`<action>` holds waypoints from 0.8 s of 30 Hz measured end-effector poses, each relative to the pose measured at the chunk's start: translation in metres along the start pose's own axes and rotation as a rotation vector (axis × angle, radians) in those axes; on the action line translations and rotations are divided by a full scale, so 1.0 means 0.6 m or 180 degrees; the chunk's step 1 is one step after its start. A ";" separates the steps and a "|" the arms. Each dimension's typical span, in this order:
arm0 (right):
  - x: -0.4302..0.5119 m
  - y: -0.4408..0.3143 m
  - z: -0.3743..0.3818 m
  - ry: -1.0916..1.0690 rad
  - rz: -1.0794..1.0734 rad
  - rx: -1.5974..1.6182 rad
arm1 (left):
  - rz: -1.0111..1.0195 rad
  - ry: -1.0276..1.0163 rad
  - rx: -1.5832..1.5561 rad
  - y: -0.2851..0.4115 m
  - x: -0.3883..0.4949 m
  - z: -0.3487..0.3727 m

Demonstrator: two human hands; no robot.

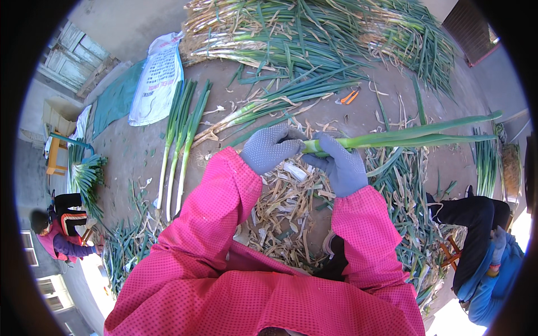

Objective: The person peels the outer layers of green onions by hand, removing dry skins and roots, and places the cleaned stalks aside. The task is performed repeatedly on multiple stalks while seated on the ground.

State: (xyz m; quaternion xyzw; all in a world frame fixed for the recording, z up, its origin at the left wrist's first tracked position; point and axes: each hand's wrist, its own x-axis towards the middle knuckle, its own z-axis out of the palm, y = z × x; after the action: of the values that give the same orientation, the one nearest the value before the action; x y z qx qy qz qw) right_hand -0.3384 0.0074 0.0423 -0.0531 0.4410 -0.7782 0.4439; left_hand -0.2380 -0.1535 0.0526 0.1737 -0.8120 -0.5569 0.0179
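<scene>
My left hand point(273, 148), in a grey dotted glove, is closed around the lower part of a green onion point(378, 139). Close beside it, my right hand point(339, 166), gloved the same way, grips the stalk where the leaves begin; the leaves stretch off to the right. The root end is hidden by my left hand. Dry, stripped husks point(294, 210) lie on the ground below both hands. To the left, several trimmed green onions point(180, 143) lie side by side. Untrimmed green onions point(269, 103) with brown outer leaves lie just beyond my hands.
Orange-handled pruning shears point(349, 97) lie ahead. A large heap of green onions point(286, 38) spans the far side, beside a white woven sack point(157, 80). Leaf scraps point(395, 189) cover the ground at right. One person point(63, 235) sits at left, another point(483, 260) at right.
</scene>
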 end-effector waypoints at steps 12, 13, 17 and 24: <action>0.004 0.007 0.000 0.0037 -0.0114 -0.0136 | 0.0104 0.0509 -0.0544 -0.009 0.001 -0.020; 0.003 0.006 0.001 0.0058 -0.0106 -0.0151 | 0.0107 0.0526 -0.0459 -0.007 -0.001 -0.019; 0.002 0.004 0.004 -0.0199 -0.0072 -0.0137 | 0.0510 0.0474 0.0991 0.006 -0.006 -0.003; 0.005 0.004 0.007 0.0032 -0.0138 0.0010 | 0.0309 0.0775 0.1256 0.011 -0.002 -0.007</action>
State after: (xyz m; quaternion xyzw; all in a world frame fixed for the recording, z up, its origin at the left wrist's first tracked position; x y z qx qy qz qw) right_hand -0.3367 0.0020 0.0422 -0.0581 0.4407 -0.7886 0.4249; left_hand -0.2375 -0.1547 0.0602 0.2005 -0.9044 -0.3608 0.1082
